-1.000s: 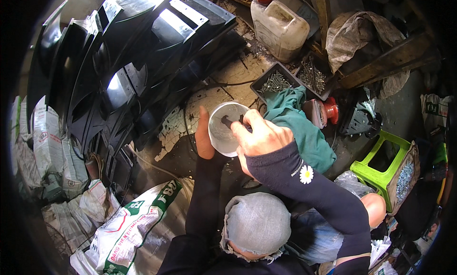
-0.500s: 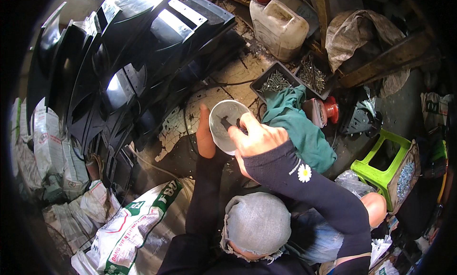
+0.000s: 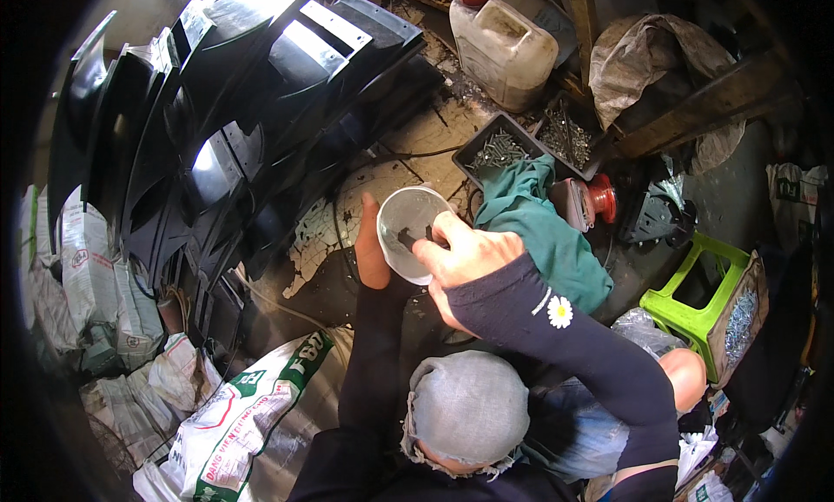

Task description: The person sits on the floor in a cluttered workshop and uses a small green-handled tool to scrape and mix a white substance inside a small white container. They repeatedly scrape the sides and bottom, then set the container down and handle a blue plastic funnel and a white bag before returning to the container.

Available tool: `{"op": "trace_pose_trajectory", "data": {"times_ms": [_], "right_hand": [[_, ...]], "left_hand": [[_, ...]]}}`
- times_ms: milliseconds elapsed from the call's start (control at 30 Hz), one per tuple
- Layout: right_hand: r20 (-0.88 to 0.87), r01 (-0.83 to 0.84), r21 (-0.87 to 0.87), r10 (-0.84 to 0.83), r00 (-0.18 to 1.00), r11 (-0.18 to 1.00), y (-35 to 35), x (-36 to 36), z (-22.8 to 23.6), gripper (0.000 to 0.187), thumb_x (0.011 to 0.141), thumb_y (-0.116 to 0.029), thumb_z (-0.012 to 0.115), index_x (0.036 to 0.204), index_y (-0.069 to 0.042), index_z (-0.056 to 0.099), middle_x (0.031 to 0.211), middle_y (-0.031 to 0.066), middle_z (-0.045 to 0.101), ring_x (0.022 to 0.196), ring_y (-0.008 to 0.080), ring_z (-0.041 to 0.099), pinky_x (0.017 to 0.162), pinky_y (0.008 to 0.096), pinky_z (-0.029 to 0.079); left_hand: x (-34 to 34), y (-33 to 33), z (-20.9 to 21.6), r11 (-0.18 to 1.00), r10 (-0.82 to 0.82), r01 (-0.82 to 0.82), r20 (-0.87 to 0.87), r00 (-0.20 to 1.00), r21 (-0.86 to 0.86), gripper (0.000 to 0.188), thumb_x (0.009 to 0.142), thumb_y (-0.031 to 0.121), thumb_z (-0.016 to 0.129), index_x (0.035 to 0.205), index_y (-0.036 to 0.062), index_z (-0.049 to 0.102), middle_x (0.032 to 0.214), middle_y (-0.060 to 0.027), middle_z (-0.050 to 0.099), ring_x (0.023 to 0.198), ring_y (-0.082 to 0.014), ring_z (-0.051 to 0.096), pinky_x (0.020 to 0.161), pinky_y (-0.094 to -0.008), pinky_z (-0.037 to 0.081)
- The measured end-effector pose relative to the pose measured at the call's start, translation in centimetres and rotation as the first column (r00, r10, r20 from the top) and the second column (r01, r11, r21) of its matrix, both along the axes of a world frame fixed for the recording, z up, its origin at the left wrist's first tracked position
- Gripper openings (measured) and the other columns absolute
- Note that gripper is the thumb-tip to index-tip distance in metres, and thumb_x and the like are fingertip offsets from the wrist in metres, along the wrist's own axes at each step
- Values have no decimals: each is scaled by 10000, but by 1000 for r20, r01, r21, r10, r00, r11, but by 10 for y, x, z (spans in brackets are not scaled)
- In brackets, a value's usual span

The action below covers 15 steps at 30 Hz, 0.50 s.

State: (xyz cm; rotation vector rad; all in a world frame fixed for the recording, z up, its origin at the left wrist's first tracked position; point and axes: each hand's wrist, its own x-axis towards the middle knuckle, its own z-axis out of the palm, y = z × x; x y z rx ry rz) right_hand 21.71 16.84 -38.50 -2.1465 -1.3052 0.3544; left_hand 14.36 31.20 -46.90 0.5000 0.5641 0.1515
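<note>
My left hand (image 3: pixel 371 248) is wrapped round the side of a whitish plastic tub (image 3: pixel 395 214), its thumb upright along the wall and the other fingers hidden behind or under it. Over the tub's right rim comes my right hand (image 3: pixel 473 254), fingers bent together down inside. A small dark piece (image 3: pixel 406 238) shows at those fingertips, too small to name. Dark sleeves cover both forearms, the right one with a white daisy. Below the tub is a knee in frayed denim (image 3: pixel 469 406).
Stacked glossy black curved panels (image 3: pixel 261 128) rise at left. Beyond my right hand lie a green cloth (image 3: pixel 547 233), a tray of screws (image 3: pixel 499 150) and a red-capped jerrycan (image 3: pixel 504 50). A lime-green stool (image 3: pixel 695 302) stands at right; a printed sack (image 3: pixel 252 415) lies lower left.
My right fingers have shifted slightly down and left inside the tub. The left hand keeps its hold, and the whole view has moved a little.
</note>
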Motion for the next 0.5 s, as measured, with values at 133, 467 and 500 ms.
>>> {"op": "trace_pose_trajectory", "data": {"times_ms": [133, 467, 500], "right_hand": [[80, 151, 77, -157, 984, 985, -1, 1, -2, 312, 667, -110, 685, 967, -86, 602, 900, 82, 543, 641, 261, 634, 562, 370, 510], [-63, 120, 242, -107, 992, 963, -31, 36, 16, 296, 713, -56, 604, 1006, -74, 641, 912, 100, 600, 730, 247, 628, 611, 326, 517], [-110, 127, 311, -97, 989, 942, -36, 46, 19, 274, 734, -57, 598, 1004, -62, 640, 922, 94, 609, 748, 225, 628, 612, 302, 509]], "left_hand": [[-2, -2, 0, 997, -9, 8, 12, 1000, 77, 765, 942, 624, 269, 1243, -32, 522, 1170, -256, 595, 1067, -376, 585, 940, -459, 462], [-6, 6, 14, 997, 32, -35, 35, 999, 69, 702, 978, 546, 293, 1268, -59, 498, 1197, -204, 597, 1083, -297, 601, 960, -417, 477], [-7, 7, 15, 997, 50, -52, 39, 998, 59, 692, 980, 537, 295, 1267, -59, 498, 1201, -203, 596, 1088, -301, 599, 960, -420, 478]]}}
